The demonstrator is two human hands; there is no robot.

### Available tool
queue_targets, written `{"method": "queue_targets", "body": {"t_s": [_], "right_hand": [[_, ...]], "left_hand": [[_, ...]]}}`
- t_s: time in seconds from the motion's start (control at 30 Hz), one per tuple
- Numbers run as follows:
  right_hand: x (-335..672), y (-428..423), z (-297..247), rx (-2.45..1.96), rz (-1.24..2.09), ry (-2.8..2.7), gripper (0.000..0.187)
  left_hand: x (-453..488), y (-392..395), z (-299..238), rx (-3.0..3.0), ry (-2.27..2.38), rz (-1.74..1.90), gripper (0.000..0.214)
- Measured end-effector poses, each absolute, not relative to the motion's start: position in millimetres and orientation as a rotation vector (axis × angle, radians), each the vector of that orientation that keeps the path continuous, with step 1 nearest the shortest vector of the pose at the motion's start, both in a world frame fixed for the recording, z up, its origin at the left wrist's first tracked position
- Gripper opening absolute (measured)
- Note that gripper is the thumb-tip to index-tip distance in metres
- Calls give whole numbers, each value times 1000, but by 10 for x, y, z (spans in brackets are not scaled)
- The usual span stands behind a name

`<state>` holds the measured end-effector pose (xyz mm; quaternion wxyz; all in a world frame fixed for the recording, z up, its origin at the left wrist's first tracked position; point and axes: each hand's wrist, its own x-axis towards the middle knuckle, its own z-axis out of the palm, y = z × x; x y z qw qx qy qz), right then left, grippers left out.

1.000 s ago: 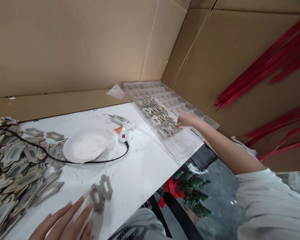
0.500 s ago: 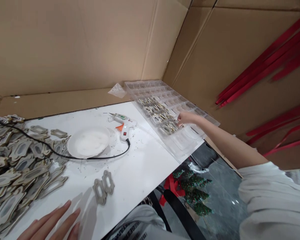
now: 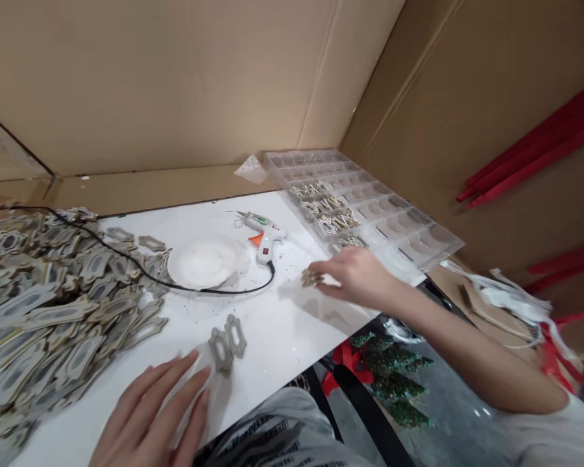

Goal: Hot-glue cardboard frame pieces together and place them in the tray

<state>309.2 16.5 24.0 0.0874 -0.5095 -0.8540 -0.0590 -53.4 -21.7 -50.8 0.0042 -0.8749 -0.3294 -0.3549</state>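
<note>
My right hand (image 3: 357, 275) hovers over the white table (image 3: 282, 324), its fingers pinched on a small gold-toned ornament (image 3: 311, 277). Behind it lies a clear compartment tray (image 3: 399, 224) with several more such ornaments (image 3: 328, 207) in its cells. My left hand (image 3: 150, 415) lies flat near the table's front edge, fingers stretched out, its fingertips close to two grey frame-shaped pieces (image 3: 228, 344) that lie side by side.
A large heap of grey frame pieces (image 3: 39, 305) covers the table's left. A white plate (image 3: 204, 263) and a white glue gun (image 3: 265, 233) with its black cord (image 3: 141, 272) sit mid-table. Cardboard walls (image 3: 175, 84) enclose the back. Red strips (image 3: 540, 143) lean at right.
My right hand has drawn back from the tray towards the table's middle with a small ornament in its fingers. The view swung right, and my left hand slid up near the two grey pieces.
</note>
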Motion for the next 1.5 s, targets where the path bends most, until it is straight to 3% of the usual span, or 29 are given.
{"method": "queue_targets", "body": {"t_s": [0.17,0.3,0.67,1.1,1.27,1.5], "right_hand": [[2516,46,-222,-888,-458,-2592,21],[2393,75,-330,-741,-495,-2589,18],[2441,12,-429,-883,-332,-2596,23],[2454,-55,-411,-1045,-160,-2592,41],[2538,-91,-461,-1139,-84,-2574,39],[2582,-119,-469,-1151,-77,-2543,34]], "left_hand": [[-284,-315,-409,-2789,-1087,-1076,31],[-207,-373,-431,-2807,-1118,-1102,28],[-55,-308,-413,-2805,-1164,-944,27],[270,-48,-390,-2836,-1416,-439,55],[291,16,-349,-2925,-1548,-364,48],[259,4,-380,-2940,-1535,-339,57]]}}
